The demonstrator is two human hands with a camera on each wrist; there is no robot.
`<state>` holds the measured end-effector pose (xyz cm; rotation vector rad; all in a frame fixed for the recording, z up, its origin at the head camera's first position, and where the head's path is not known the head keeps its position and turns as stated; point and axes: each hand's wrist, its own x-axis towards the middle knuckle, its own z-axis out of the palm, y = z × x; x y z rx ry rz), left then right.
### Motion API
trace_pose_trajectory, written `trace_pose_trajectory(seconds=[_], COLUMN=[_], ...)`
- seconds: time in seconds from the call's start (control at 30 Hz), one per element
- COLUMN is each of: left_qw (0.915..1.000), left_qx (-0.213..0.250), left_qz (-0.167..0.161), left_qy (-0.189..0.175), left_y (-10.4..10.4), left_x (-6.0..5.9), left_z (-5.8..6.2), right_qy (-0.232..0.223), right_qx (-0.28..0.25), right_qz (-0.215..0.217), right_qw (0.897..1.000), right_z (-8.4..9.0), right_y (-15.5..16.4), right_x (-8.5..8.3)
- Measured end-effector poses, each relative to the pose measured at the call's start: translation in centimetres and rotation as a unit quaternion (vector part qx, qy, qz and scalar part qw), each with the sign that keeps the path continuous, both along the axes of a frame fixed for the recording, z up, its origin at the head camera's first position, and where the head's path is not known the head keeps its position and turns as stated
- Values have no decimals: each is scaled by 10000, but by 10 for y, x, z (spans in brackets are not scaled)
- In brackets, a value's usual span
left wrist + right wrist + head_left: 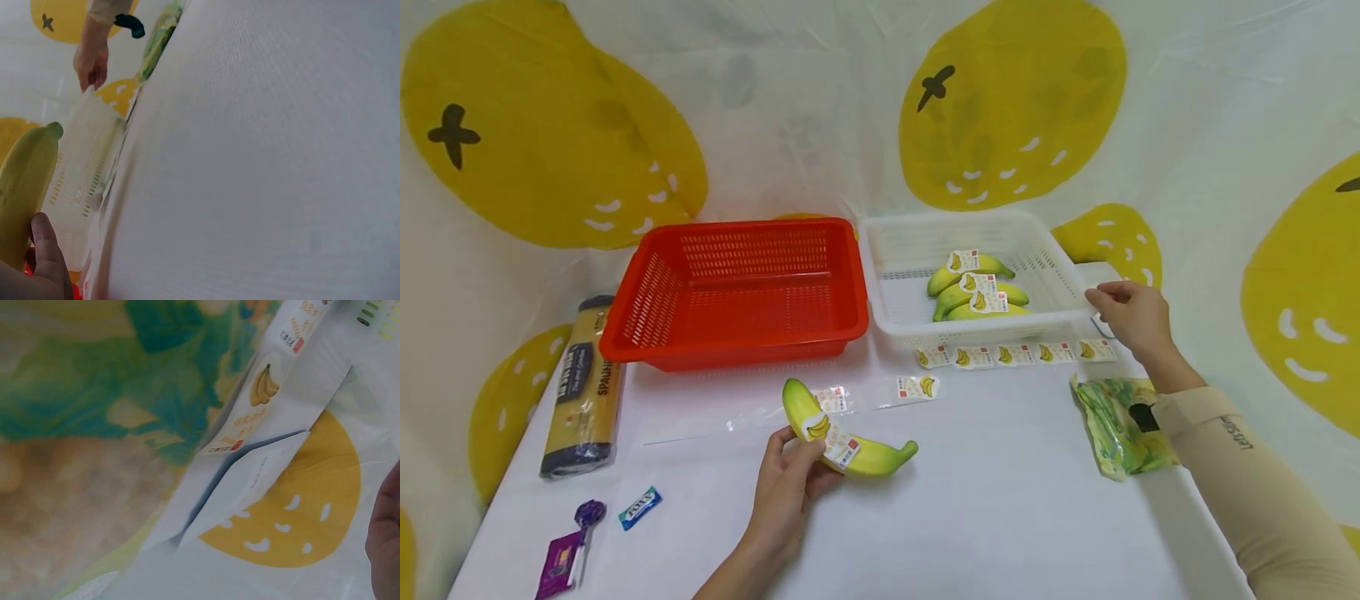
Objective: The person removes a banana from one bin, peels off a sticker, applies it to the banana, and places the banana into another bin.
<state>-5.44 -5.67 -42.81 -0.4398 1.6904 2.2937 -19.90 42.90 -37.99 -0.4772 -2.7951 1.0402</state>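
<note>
White table [1000, 517], backed by a pale cloth printed with big yellow fruit shapes [1011, 100].

Left hand [790, 487] near the front middle of the table, thumb and fingers curled round a labelled banana [842, 437]. Fruit lying close to the tabletop, stem end up and left, green tip to the right; from the left wrist, thumb [47, 247] pressed against its yellow side [25, 187].

Right hand [1131, 312] at the right front corner of the white basket [895, 250], fingers bent and touching its rim; whether pinching the rim or only resting on it, cannot tell. Three more labelled bananas [973, 287] lying side by side inside that basket. Row of banana stickers [1015, 354] on the table just in front of the basket, running from its middle toward the right hand. Right wrist view blurred: one banana sticker [262, 394], a white slip [250, 487] beneath it, and an edge of the hand at the far right.

Two further stickers [917, 386] on a clear strip between the held banana and the basket. Green printed packet [1120, 425] just below the right forearm. Red basket [737, 292] beside the white one, touching it or nearly so. Spaghetti pack [583, 387] at the left edge; blue candy [640, 507], purple lollipop [587, 517] and purple wrapper [559, 567] near the front left corner.
</note>
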Motion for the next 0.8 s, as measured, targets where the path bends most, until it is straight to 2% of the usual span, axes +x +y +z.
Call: trace_pose_trajectory(seconds=[0.23,0.57,0.7,0.8], left_qw=[10000,9999,9997,9986], left_qx=[67,50,-125,-356], left_qz=[-2,44,-10,-148], left_qy=[69,121,196,352], left_y=[0,4,6,9], left_x=[0,-2,-6,-12], left_z=[-2,-2,7,20], right_qy=[-255,-208,-234,-255], right_qx=[-333,-214,-196,-195], right_qz=[144,43,18,11], right_qw=[9990,9995,9995,9995], right_z=[0,-1,-2,-4], right_y=[3,4,3,1], right_x=[0,0,-1,-3])
